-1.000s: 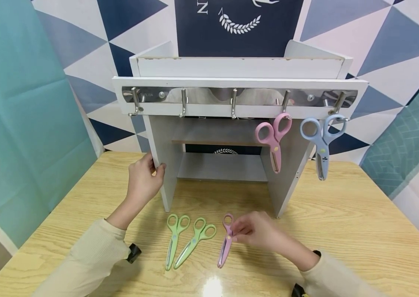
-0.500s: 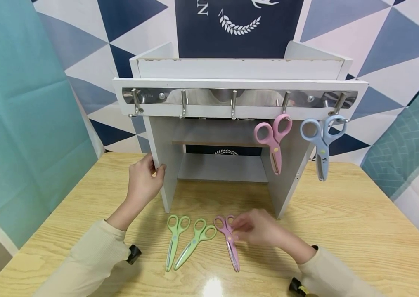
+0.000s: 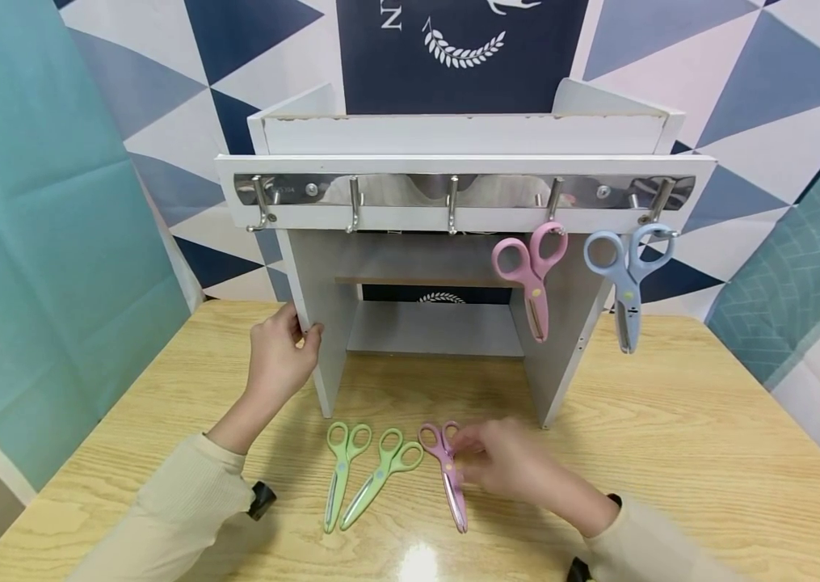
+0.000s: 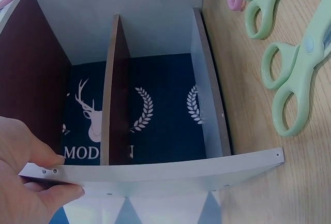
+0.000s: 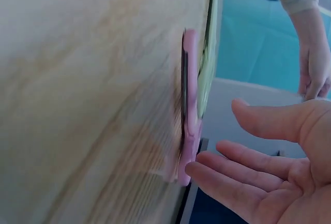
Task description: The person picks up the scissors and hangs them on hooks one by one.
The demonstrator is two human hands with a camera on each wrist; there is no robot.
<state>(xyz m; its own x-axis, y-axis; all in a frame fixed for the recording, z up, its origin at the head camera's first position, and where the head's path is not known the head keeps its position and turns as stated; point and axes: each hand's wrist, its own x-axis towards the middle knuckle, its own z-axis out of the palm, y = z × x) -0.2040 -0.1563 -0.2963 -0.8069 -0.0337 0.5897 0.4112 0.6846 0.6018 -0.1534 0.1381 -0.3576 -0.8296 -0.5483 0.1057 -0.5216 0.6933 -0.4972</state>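
Observation:
My left hand point(image 3: 280, 349) pinches the front edge of the white shelf's left side panel point(image 3: 311, 323); the left wrist view shows thumb and fingers on either face of it. My right hand point(image 3: 500, 459) is by the handles of purple-pink scissors point(image 3: 446, 465) lying on the table. In the right wrist view its fingers are extended, with a fingertip at the handle; whether it touches cannot be told. Left of these lie two green scissors point(image 3: 340, 469) point(image 3: 379, 481). Pink scissors point(image 3: 535, 283) and blue scissors point(image 3: 626, 287) hang from the two rightmost hooks.
A metal hook rail point(image 3: 402, 191) spans the front of the white shelf unit point(image 3: 464, 133); its three left hooks bear nothing. The wooden table point(image 3: 671, 453) reaches to a patterned wall at the back. A teal curtain point(image 3: 53, 226) hangs at the left.
The purple-pink scissors on the table have turned, their tip swinging from lower left to lower right, and both handle loops now show. The right hand stays beside them; the left keeps its hold.

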